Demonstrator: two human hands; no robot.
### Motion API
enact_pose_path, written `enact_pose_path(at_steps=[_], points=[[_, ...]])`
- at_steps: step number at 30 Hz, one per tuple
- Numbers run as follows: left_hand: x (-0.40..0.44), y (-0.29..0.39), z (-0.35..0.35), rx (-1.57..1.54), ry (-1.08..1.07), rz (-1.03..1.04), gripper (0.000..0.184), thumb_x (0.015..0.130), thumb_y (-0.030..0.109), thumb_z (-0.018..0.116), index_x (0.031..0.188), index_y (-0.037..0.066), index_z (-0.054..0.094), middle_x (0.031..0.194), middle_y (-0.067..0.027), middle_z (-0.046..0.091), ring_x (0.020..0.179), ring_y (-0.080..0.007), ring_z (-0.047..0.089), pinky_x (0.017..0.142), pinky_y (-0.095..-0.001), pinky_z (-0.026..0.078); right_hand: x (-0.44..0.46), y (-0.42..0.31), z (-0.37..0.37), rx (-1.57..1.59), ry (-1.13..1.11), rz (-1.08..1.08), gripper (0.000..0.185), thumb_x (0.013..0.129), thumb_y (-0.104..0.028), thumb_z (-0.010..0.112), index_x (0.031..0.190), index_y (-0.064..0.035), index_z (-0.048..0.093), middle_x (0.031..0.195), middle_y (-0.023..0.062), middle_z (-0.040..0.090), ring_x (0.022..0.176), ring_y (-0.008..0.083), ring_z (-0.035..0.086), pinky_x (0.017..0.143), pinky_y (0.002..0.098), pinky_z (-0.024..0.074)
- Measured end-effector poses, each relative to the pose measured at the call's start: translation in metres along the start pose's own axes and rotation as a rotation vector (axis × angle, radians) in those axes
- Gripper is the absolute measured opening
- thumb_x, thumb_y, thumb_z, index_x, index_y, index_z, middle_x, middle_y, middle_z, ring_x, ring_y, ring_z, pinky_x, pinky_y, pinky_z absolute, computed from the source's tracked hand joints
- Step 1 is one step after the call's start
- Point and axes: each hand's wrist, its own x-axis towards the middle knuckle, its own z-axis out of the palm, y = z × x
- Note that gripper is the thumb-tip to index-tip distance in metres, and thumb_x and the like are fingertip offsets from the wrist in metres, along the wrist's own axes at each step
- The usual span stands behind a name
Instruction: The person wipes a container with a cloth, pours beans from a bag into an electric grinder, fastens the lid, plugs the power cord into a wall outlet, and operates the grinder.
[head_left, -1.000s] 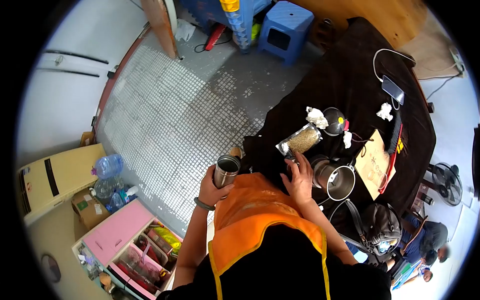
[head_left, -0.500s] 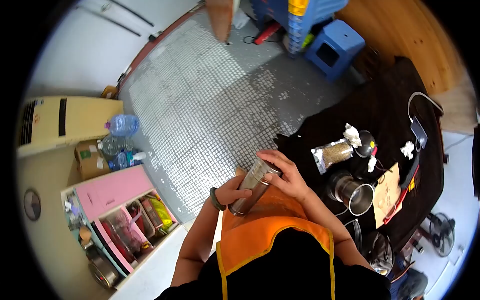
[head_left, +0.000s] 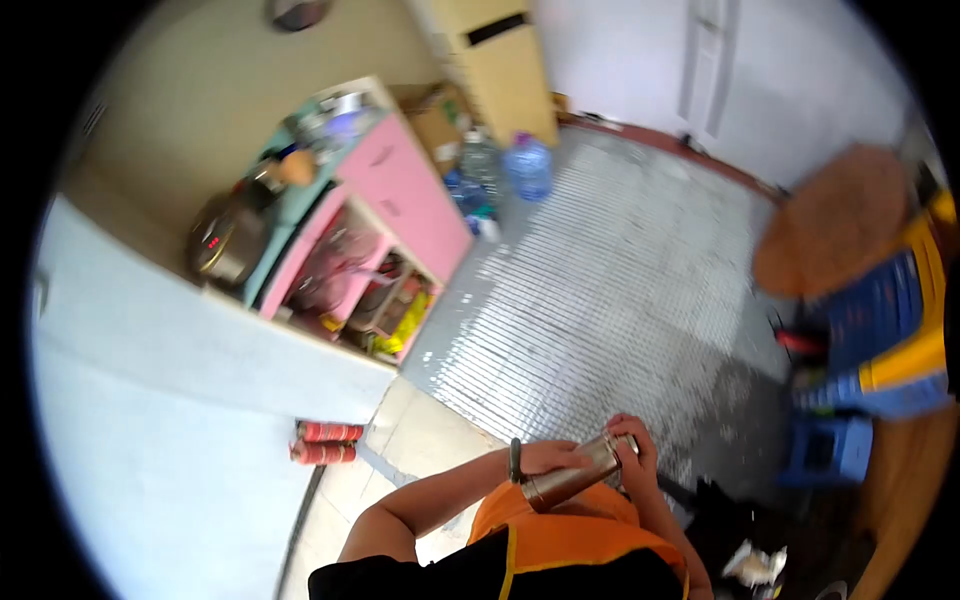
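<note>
Nearest to us, an orange apron [head_left: 590,540] with yellow trim. Just in front of it, between the 2 hands, is the steel flask [head_left: 572,482], tilted, its upper end pointing to the right.

Left hand [head_left: 552,458], wearing a dark wristband [head_left: 515,461]: wrapped around the flask's body. Right hand [head_left: 637,452]: fingers closed about the upper end. Neither is free. We judge that the 2 separated holds steady a smooth, round body, and that holding it close to the apron spares the arms. Whether the upper end is capped we cannot tell; the fingers cover much of it.

Obstacles: the apron bounds the flask on the body side. To the right of the right forearm we find dark cloth [head_left: 730,515] bearing a crumpled pale packet [head_left: 755,564], both blurred and cut by the view's dark border.

Farther left, 2 red cylinders [head_left: 328,443] rest side by side near the white wall. Beyond them stands a pink cabinet [head_left: 415,205], its open section filled with bags, a cooker [head_left: 225,240] at its near end.

Across the gridded floor [head_left: 600,290], on the right, we note a blue stool [head_left: 825,450] and a brown board [head_left: 835,220]; these would hinder walking there. Farthest: a bluish water bottle [head_left: 527,168] before a tall yellow unit [head_left: 505,85].
</note>
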Motion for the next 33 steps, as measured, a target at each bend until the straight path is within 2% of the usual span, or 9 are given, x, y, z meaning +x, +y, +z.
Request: enact_pose_path(at_steps=[6, 10, 16, 18, 21, 24, 28, 31, 33], points=[[-0.115, -0.002, -0.053, 0.798, 0.800, -0.032, 0.066, 0.082, 0.055, 0.068, 0.115, 0.000, 0.055, 0.094, -0.0190, 0.070, 0.085, -0.0343, 0.070, 0.076, -0.0433, 0.055, 0.083, 0.078, 0.134, -0.143, -0.062, 0.435, 0.018, 0.097, -0.020, 0.054, 0.105, -0.0050, 0.061, 0.105, 0.0083, 0.060, 0.094, 0.0188, 0.057, 0.084, 0.0328, 0.0474], [-0.156, -0.029, -0.084, 0.698, 1.120, 0.032, 0.064, 0.081, 0.053, 0.069, 0.113, 0.000, 0.054, 0.092, -0.0209, 0.070, 0.084, -0.0373, 0.070, 0.075, -0.0447, 0.055, 0.147, 0.065, 0.206, -0.385, -0.399, 0.438, 0.027, 0.097, -0.026, 0.056, 0.112, -0.0043, 0.063, 0.105, 0.0104, 0.065, 0.094, 0.0210, 0.061, 0.081, 0.0347, 0.0497], [-0.215, -0.070, -0.166, -0.543, 0.448, 0.619, 0.065, 0.095, 0.041, 0.062, 0.138, -0.004, 0.044, 0.114, -0.0107, 0.062, 0.090, -0.0160, 0.064, 0.076, -0.0293, 0.054, 0.248, 0.062, 0.293, -0.227, -0.954, 0.108, 0.023, 0.097, -0.020, 0.058, 0.110, -0.0023, 0.065, 0.103, 0.0096, 0.067, 0.095, 0.0214, 0.063, 0.086, 0.0362, 0.0495], [-0.221, -0.063, -0.185, -0.293, 0.785, 0.595, 0.072, 0.091, 0.047, 0.064, 0.136, -0.006, 0.045, 0.108, -0.0154, 0.066, 0.090, -0.0210, 0.067, 0.077, -0.0330, 0.054, 0.278, 0.080, 0.321, -0.242, -1.048, 0.100, 0.021, 0.097, -0.019, 0.058, 0.105, -0.0016, 0.066, 0.102, 0.0080, 0.067, 0.094, 0.0212, 0.063, 0.085, 0.0370, 0.0495], [-0.238, -0.029, -0.221, 0.329, 1.351, 0.115, 0.076, 0.079, 0.054, 0.072, 0.122, -0.005, 0.051, 0.088, -0.0251, 0.070, 0.084, -0.0383, 0.071, 0.074, -0.0439, 0.056, 0.315, 0.110, 0.360, -0.360, -0.920, 0.250, 0.022, 0.098, -0.019, 0.054, 0.097, -0.0010, 0.066, 0.098, 0.0116, 0.068, 0.090, 0.0250, 0.065, 0.083, 0.0360, 0.0495], [-0.220, -0.027, -0.286, 0.533, 1.618, 0.071, 0.072, 0.078, 0.053, 0.074, 0.118, -0.003, 0.049, 0.087, -0.0257, 0.070, 0.074, -0.0428, 0.069, 0.066, -0.0492, 0.056, 0.374, 0.155, 0.389, -0.438, -0.910, 0.275, 0.025, 0.097, -0.024, 0.055, 0.099, -0.0022, 0.067, 0.096, 0.0146, 0.069, 0.090, 0.0277, 0.066, 0.083, 0.0351, 0.0497], [-0.240, 0.021, -0.376, 0.338, 1.521, 0.067, 0.073, 0.080, 0.051, 0.073, 0.122, -0.005, 0.051, 0.092, -0.0279, 0.069, 0.085, -0.0402, 0.070, 0.076, -0.0488, 0.055, 0.481, 0.183, 0.424, -0.421, -1.043, 0.307, 0.029, 0.096, -0.030, 0.060, 0.106, -0.0036, 0.067, 0.101, 0.0141, 0.069, 0.095, 0.0270, 0.066, 0.085, 0.0348, 0.0501], [-0.260, 0.024, -0.447, -0.305, 1.014, 0.653, 0.071, 0.089, 0.042, 0.067, 0.135, -0.007, 0.043, 0.108, -0.0189, 0.065, 0.087, -0.0273, 0.067, 0.080, -0.0374, 0.054, 0.552, 0.167, 0.450, -0.282, -1.223, 0.255, 0.029, 0.094, -0.029, 0.063, 0.108, -0.0035, 0.065, 0.105, 0.0124, 0.068, 0.095, 0.0264, 0.067, 0.085, 0.0351, 0.0508], [-0.282, 0.028, -0.473, -0.599, 0.730, 0.753, 0.062, 0.092, 0.039, 0.065, 0.132, -0.005, 0.047, 0.109, -0.0165, 0.065, 0.092, -0.0250, 0.067, 0.080, -0.0337, 0.054, 0.585, 0.166, 0.472, -0.226, -1.272, 0.120, 0.024, 0.094, -0.024, 0.063, 0.105, -0.0028, 0.066, 0.102, 0.0114, 0.068, 0.095, 0.0239, 0.065, 0.084, 0.0348, 0.0499]])
